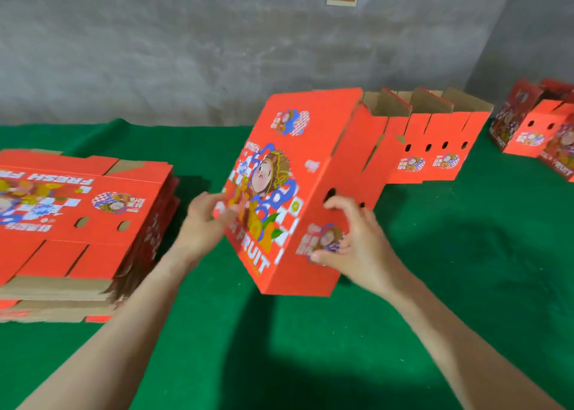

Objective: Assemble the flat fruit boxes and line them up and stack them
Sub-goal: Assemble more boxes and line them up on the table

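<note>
A: Box [298, 167] is tilted over the green tabletop [435, 270], between both hands. How do I set it down well?

B: Your left hand [202, 223] presses flat-fingered on the printed face, and your right hand [357, 239] curls round the end panel. Level it first, then lower it flush beside the row of boxes [435, 148] behind.

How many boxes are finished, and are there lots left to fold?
Done: folded boxes stand in a row at the back, with another group at the far right. In hand: one tilted box between the left hand and right hand. Left: a thick pile of flat boxes waits on the left.
</note>
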`<state>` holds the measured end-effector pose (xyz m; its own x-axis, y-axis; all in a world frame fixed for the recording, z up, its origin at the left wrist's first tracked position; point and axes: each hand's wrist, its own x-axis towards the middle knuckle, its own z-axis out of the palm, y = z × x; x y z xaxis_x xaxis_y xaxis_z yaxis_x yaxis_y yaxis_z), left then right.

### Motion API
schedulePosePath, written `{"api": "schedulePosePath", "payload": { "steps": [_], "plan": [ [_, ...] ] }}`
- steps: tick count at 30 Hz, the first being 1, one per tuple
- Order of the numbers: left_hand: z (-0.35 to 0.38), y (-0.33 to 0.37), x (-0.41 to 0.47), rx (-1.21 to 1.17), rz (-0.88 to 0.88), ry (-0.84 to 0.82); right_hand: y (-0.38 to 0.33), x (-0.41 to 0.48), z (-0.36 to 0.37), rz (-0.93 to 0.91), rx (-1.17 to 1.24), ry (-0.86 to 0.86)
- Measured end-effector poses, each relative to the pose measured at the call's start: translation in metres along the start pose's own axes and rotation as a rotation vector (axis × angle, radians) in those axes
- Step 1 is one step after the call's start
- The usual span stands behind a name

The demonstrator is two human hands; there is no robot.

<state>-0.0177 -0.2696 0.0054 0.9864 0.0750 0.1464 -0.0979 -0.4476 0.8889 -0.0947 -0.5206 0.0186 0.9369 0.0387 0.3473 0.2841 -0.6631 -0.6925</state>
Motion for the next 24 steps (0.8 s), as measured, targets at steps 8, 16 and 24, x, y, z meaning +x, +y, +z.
{"api": "schedulePosePath", "payload": {
  "steps": [8,16,24],
  "plan": [
    [0.044,0.019,-0.019,-0.324,0.028,-0.184,0.038,-0.005,0.093,0.127,-0.231,-0.237],
    [0.054,0.011,0.011,-0.007,0.241,-0.005,0.067,0.005,0.123,0.171,-0.351,-0.339],
    [0.059,-0.001,0.055,-0.049,0.306,-0.097,0.08,0.041,0.135,0.183,-0.404,-0.365]
  ]
}}
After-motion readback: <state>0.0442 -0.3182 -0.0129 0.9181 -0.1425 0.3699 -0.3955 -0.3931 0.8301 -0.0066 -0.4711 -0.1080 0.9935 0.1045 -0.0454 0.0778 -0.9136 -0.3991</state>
